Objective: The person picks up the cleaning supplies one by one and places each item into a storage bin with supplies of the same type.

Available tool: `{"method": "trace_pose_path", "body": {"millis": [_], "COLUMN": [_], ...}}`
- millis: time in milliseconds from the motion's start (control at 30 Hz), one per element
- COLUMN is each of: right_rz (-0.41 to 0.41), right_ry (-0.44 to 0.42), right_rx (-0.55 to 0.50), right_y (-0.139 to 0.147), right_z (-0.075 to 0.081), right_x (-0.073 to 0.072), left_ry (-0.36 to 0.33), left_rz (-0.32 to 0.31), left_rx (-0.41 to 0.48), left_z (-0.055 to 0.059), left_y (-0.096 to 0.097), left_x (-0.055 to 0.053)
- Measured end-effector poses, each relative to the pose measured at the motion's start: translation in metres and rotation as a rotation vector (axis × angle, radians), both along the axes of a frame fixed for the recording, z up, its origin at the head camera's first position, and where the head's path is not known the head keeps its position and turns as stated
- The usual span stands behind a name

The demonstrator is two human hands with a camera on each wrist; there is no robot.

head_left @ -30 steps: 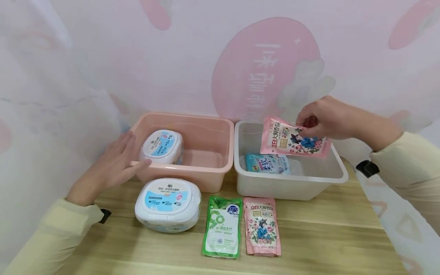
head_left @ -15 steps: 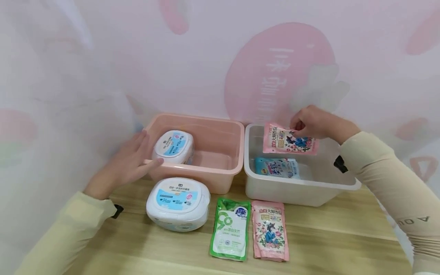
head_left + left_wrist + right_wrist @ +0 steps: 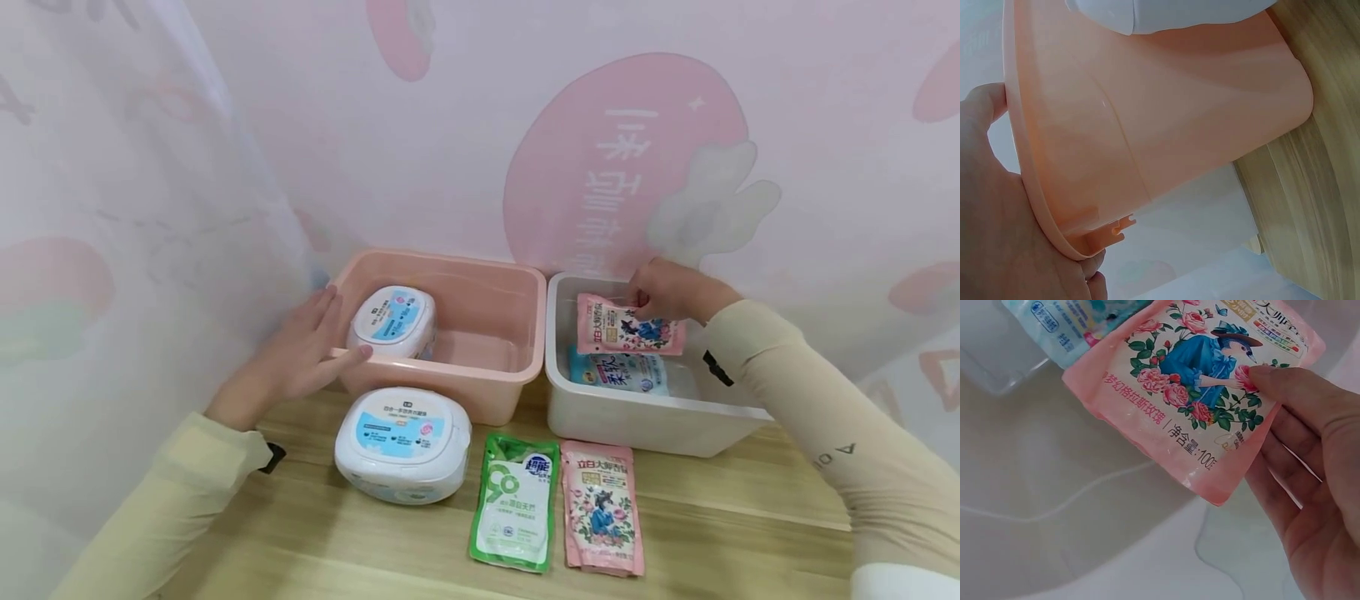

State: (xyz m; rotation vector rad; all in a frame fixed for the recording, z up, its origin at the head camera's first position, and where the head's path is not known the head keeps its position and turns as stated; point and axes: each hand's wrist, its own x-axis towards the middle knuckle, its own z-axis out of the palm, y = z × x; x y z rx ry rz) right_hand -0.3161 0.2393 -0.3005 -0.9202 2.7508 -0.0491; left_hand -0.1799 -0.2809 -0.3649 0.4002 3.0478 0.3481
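My right hand [image 3: 678, 287] pinches a pink flower-printed pouch [image 3: 603, 333] between thumb and fingers, inside the white-grey bin [image 3: 652, 404]. Under the pouch a blue pouch [image 3: 622, 375] lies on that bin's floor, partly covered in the head view. The right wrist view shows the thumb across the front of the pink pouch, fingers behind. At the left corner of the pink bin [image 3: 480, 393], my left hand [image 3: 296, 354] rests on the rim, its fingers extended along the side and its thumb over the front edge. One white tub with a blue label [image 3: 393, 321] stands inside the pink bin.
On the wooden table [image 3: 720, 508], in front of the bins, stand or lie a second white tub [image 3: 405, 446], a green-and-white pouch [image 3: 516, 504] and another pink pouch [image 3: 602, 512]. A printed curtain [image 3: 420, 167] hangs close behind both bins.
My right hand has lowered the pink pouch from above the white-grey bin's rim to just over the blue pouch. The left hand keeps its place on the pink bin; the head view has shifted.
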Motion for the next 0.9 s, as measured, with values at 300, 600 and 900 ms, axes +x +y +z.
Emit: {"method": "trace_pose_path", "body": {"millis": [300,600,900], "right_rz": [0.077,0.076,0.118], "right_ry": [0.049,0.153,0.274], "right_rx": [0.069,0.112,0.157], "right_y": [-0.008,-0.009,-0.004], "right_z": [-0.021,-0.031,-0.034], "right_x": [-0.005,-0.005,0.006], "left_ry": [0.000,-0.004,-0.022], "left_rz": [-0.001,-0.007,-0.039], "left_rx": [0.008,0.000,0.020], "left_z": [-0.002,-0.002,0.001], "left_y": [-0.001,-0.001,0.001], "left_x": [0.000,0.002,0.002]}}
